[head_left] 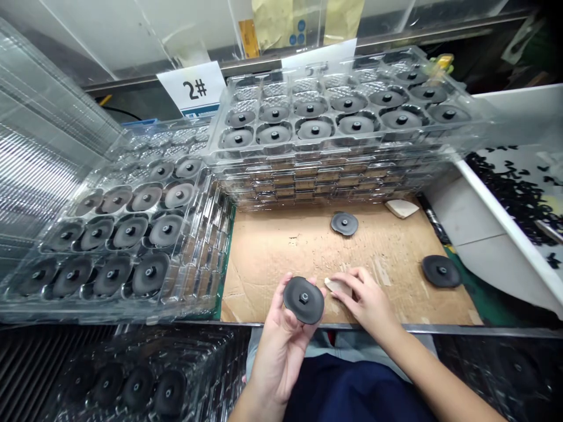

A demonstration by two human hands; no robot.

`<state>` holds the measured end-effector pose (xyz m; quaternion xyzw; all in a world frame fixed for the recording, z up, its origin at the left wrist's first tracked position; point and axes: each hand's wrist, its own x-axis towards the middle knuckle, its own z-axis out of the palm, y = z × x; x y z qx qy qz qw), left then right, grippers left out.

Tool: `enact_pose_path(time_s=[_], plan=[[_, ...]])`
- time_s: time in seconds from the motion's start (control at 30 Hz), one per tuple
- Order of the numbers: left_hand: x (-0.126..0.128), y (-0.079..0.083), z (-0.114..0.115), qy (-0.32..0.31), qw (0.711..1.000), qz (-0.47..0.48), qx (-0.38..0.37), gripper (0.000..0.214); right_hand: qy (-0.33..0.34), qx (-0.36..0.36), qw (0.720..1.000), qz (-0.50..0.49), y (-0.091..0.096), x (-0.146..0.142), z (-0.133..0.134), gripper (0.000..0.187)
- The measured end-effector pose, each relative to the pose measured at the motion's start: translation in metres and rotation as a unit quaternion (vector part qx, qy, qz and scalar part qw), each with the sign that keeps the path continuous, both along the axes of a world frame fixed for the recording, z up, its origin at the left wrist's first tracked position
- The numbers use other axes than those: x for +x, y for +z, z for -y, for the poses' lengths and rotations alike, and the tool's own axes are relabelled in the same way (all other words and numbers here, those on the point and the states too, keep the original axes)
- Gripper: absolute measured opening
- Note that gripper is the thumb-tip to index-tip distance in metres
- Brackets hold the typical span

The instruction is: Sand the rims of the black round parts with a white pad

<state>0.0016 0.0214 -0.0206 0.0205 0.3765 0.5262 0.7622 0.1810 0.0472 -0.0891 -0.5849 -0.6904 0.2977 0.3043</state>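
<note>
My left hand (285,340) is closed around the edges of a black oval plastic part (303,300), its hexagonal centre boss facing up. Just to its right, my right hand (367,299) pinches a small whitish piece (338,286) that looks like a pad or cloth, close to the part's edge. Whether the pad touches the part I cannot tell. Another black part (344,223) lies farther back on the cardboard (272,252), and a third black part (441,271) rests near the right edge. A second whitish wedge (402,208) lies at the back right.
Stacked clear trays with black parts stand at the left (149,275) and the back (316,146). A white bin (488,205) at the right contains many small black pieces (505,187). More trayed parts (136,387) sit below the table edge. A "2#" sign (193,88) stands behind.
</note>
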Motion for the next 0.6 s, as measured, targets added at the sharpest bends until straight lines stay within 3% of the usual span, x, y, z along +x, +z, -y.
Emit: enact_pose_path(time_s=[0.13,0.27,0.33,0.47,0.53,0.6], plan=[[0.002,0.000,0.000,-0.012,1.000,-0.007,-0.004,0.085,0.045,-0.012,0.999,-0.020,0.003,-0.002,-0.002,0.020],[0.003,0.002,0.001,-0.020,1.000,-0.020,-0.012,0.085,0.038,-0.030,0.998,-0.034,0.014,0.003,-0.015,0.019],[0.004,0.002,0.001,-0.026,0.999,-0.029,-0.014,0.085,0.025,-0.034,0.998,-0.045,0.030,0.004,-0.019,0.020],[0.010,0.002,0.000,-0.028,0.999,-0.038,-0.007,0.076,0.006,-0.015,0.996,-0.085,0.080,-0.012,-0.010,0.024],[0.013,0.004,-0.001,-0.041,0.998,-0.042,-0.008,0.063,0.051,0.027,0.991,-0.123,0.103,-0.024,-0.004,0.027],[0.014,0.006,-0.001,-0.057,0.997,-0.046,-0.022,0.055,0.128,0.024,0.981,-0.145,0.118,-0.032,-0.001,0.027]])
